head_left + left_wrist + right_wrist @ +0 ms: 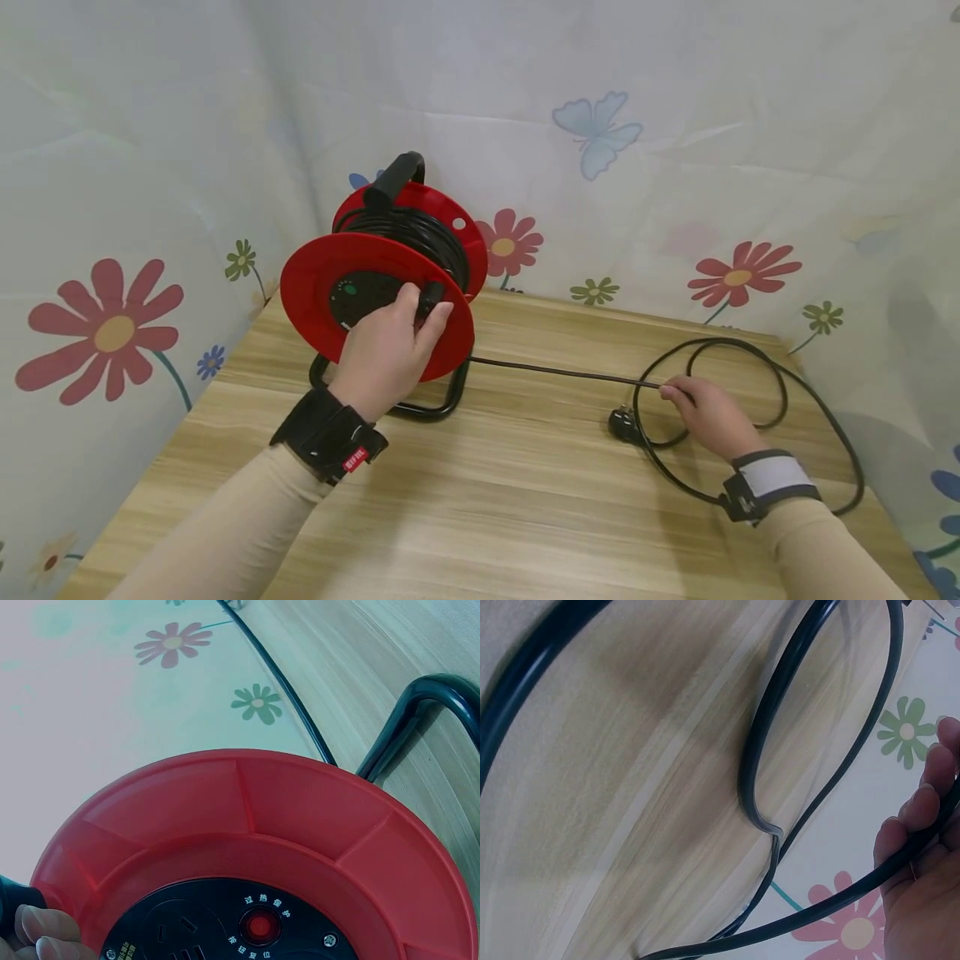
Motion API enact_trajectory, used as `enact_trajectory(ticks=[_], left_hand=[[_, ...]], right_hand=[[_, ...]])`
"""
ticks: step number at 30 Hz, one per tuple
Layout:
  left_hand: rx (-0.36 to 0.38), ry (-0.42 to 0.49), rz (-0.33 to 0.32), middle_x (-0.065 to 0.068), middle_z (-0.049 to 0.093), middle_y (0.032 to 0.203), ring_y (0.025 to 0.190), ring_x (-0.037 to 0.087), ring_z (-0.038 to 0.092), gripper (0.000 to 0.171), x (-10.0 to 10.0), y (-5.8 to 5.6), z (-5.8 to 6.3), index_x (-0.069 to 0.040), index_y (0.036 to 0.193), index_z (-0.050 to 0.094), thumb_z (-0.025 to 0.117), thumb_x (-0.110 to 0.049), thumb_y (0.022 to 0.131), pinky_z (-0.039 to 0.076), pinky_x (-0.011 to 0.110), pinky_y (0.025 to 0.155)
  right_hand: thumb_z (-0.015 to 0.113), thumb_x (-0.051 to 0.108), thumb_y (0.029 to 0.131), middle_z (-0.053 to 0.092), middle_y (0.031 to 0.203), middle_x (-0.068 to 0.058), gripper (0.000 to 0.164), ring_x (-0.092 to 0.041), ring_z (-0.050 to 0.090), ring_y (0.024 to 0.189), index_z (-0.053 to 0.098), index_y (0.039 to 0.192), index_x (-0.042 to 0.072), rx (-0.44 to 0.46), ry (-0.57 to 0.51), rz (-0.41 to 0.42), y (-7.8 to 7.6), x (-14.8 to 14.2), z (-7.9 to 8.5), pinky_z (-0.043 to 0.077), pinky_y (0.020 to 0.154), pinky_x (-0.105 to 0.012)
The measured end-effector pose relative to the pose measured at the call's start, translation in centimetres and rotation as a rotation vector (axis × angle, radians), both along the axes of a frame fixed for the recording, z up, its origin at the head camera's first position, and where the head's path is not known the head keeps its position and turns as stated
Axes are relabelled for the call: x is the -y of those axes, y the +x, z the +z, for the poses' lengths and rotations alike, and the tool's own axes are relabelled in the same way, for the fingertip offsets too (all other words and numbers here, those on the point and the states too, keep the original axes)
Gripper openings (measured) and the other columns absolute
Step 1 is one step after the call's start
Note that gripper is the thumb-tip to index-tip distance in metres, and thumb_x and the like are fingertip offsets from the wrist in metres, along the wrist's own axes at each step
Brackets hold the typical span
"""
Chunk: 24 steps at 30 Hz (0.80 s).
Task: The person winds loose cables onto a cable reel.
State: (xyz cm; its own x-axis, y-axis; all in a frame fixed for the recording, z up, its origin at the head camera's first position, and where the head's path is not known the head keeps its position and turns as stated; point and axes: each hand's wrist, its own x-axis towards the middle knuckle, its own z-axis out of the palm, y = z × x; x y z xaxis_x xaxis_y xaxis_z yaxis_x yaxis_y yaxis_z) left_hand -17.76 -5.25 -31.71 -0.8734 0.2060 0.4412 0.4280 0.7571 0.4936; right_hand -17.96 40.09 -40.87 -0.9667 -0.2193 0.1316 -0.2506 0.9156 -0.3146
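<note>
A red cable reel (315, 292) with black cable (408, 227) wound on its drum stands at the left of the table on a black tube frame (427, 412). My left hand (384, 350) grips the black crank knob (431, 297) on the reel's near disc; in the left wrist view its fingertips (49, 930) curl by the knob at the lower left corner. From the reel a stretch of cable (555, 369) runs taut to the right. There my right hand (708, 412) holds the cable, which crosses its curled fingers (922, 806) in the right wrist view.
Loose cable loops (825, 408) lie on the wooden table (525, 500) around the right hand, with a black plug (624, 425) to its left. A flowered cloth (712, 167) hangs behind the table and along both sides. The reel's black carrying handle (393, 179) rises at the top.
</note>
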Motion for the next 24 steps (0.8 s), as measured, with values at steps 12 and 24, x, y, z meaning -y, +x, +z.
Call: enact_trajectory(ticks=[12,24], left_hand=[[0.007,-0.02,0.002,0.001,0.052,0.063,0.052,0.016,0.051,0.031,-0.6,0.4,-0.2,-0.008,0.097,0.047,0.052,-0.038,0.099,0.045,0.03,0.05],[0.02,-0.064,-0.002,-0.001,0.049,0.059,0.049,0.014,0.048,0.032,-1.1,0.6,-1.0,-0.008,0.095,0.046,0.052,-0.04,0.099,0.041,0.029,0.047]], right_hand=[[0.049,0.025,0.102,0.062,0.084,-0.008,0.028,-0.019,0.048,0.068,0.066,0.102,0.003,-0.013,-0.014,-0.004,-0.2,0.5,-0.4,0.04,0.062,-0.039],[0.049,0.023,0.103,0.061,0.085,-0.007,0.026,-0.019,0.047,0.068,0.066,0.103,0.003,0.012,-0.017,0.001,-0.6,1.5,-0.4,0.038,0.061,-0.037]])
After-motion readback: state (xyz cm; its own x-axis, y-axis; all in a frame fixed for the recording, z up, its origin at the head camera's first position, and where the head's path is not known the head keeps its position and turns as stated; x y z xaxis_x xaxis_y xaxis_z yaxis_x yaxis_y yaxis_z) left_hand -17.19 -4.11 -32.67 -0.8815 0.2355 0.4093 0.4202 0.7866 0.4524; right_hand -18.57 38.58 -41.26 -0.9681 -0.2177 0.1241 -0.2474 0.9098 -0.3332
